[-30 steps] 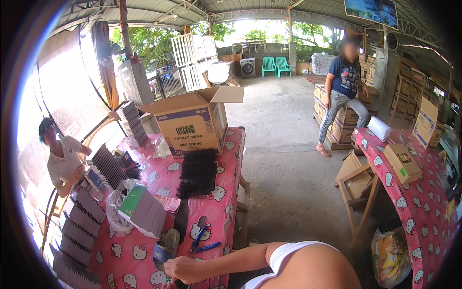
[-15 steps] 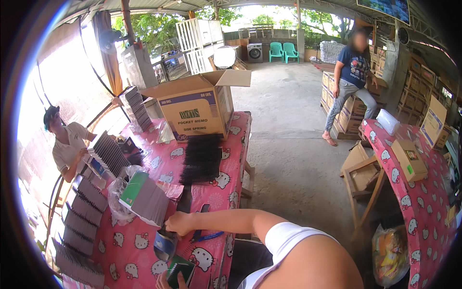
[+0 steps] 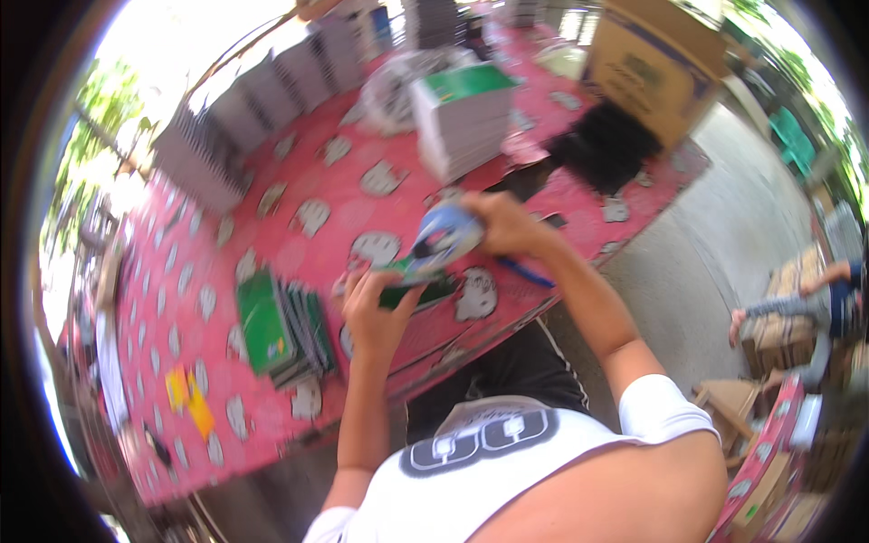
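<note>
Both of my hands hold one thin booklet with a blue, white and green cover above the pink patterned tablecloth. My left hand grips its lower green end. My right hand grips its upper end and bends the cover over. A small pile of green-covered booklets lies on the cloth just left of my left hand. A tall stack of booklets with a green top stands beyond my right hand. The picture is blurred by motion.
Rows of upright dark booklets line the table's far side. A black stack and a brown cardboard box sit at the right end. Yellow slips lie near the left. A person is at the right on the concrete floor.
The view has swung down from the open shed onto the table. My right hand, which reached across the cloth alone, now holds a booklet together with my left hand.
</note>
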